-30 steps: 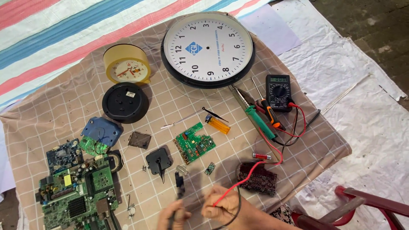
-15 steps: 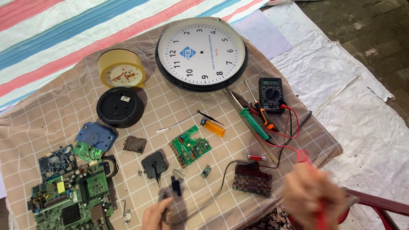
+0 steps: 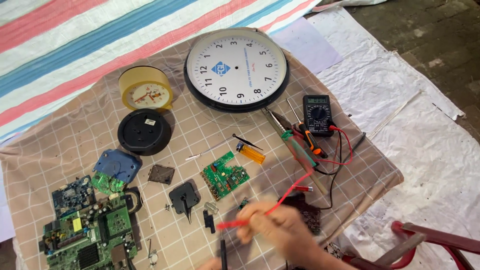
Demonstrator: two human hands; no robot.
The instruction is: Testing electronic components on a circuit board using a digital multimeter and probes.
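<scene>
My right hand (image 3: 281,231) is near the bottom edge, blurred, holding a red test probe (image 3: 231,224) whose tip points left, close to a small black part (image 3: 208,220) on the checked cloth. Its red lead (image 3: 295,187) runs up to the black multimeter (image 3: 318,114). Only a sliver of my left hand (image 3: 212,263) shows at the bottom edge, gripping a black probe (image 3: 223,252) that stands upright. A green circuit board (image 3: 225,176) and a black clock movement (image 3: 184,197) lie just above the hands. A dark box (image 3: 309,214) is partly hidden by my right hand.
A large white wall clock (image 3: 236,67), a small yellow clock (image 3: 146,90) and a black round back cover (image 3: 144,131) lie farther up. A green-handled soldering iron (image 3: 296,146), an orange screwdriver (image 3: 311,141) and an orange lighter (image 3: 251,153) sit mid-right. Circuit boards (image 3: 90,235) are piled at left; a red chair frame (image 3: 432,240) is bottom right.
My right hand swung out to the right with the red probe, then came back left toward the small parts. My left hand dropped lower, nearly out of view.
</scene>
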